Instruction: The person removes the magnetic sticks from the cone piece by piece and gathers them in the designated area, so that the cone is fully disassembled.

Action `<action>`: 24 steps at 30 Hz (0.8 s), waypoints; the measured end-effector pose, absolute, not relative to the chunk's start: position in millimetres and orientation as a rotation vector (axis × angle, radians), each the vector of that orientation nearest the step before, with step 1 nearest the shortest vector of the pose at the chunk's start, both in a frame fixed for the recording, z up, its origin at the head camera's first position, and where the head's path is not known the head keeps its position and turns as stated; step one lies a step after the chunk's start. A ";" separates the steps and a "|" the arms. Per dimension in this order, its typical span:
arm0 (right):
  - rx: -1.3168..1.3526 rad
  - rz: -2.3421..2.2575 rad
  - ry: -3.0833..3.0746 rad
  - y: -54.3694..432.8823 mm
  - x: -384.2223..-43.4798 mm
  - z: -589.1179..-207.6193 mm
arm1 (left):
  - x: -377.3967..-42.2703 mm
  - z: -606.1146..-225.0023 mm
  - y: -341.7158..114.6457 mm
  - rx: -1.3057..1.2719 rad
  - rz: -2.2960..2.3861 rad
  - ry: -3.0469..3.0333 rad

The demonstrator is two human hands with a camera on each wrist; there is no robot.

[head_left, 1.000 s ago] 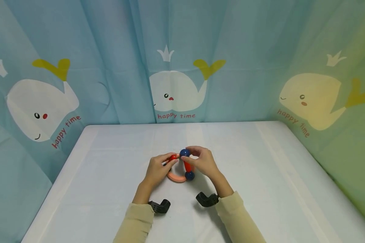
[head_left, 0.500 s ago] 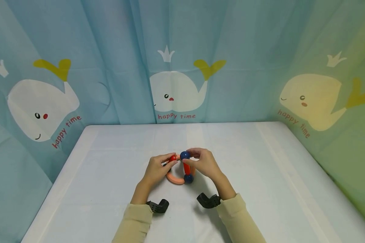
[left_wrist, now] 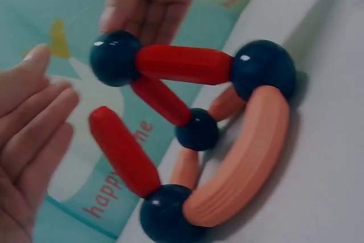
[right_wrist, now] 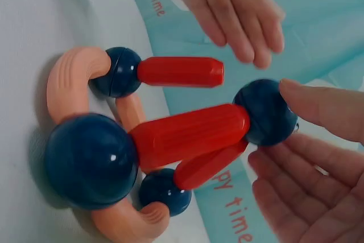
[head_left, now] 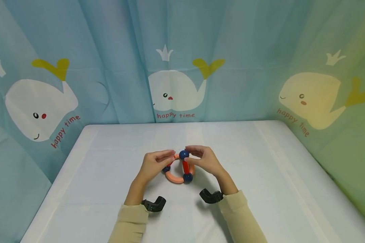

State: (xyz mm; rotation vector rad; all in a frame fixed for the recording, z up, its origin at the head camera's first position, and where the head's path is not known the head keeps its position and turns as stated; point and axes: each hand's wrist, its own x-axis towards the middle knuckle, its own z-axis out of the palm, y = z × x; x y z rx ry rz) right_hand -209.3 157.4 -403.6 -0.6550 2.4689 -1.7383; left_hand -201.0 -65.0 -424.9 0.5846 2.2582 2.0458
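Observation:
A ring of curved salmon-coloured rods (left_wrist: 244, 163) and blue balls (right_wrist: 91, 160) sits on the table, apparently a magnetic building set. From two of its balls, red rods (right_wrist: 193, 135) lean up to a single top blue ball (head_left: 184, 155). My right hand (head_left: 207, 161) pinches that ball between thumb and fingers. A third red rod (left_wrist: 124, 152) stands on another ring ball; its upper end is free, apart from the top ball. Close beside this rod, my left hand (head_left: 152, 164) has its fingers extended and holds nothing.
The white table (head_left: 109, 189) spreads around the build. A blue curtain (head_left: 124, 67) with printed whales hangs behind the table's far edge. Each wrist carries a black camera (head_left: 211, 196).
My left hand has let go of the red rod and drawn slightly left, its fingers straightening. My right hand stays at the top blue ball, having shifted only slightly.

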 end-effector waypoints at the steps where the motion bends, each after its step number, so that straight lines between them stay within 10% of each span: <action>1: -0.666 -1.758 2.439 157.9 -209.4 -403.2 | -200.7 -423.9 -65.5 0.577 2.041 2.204; 24: -0.803 -1.806 2.331 150.3 -197.3 -384.4 | -193.7 -434.6 -22.8 0.527 1.581 2.633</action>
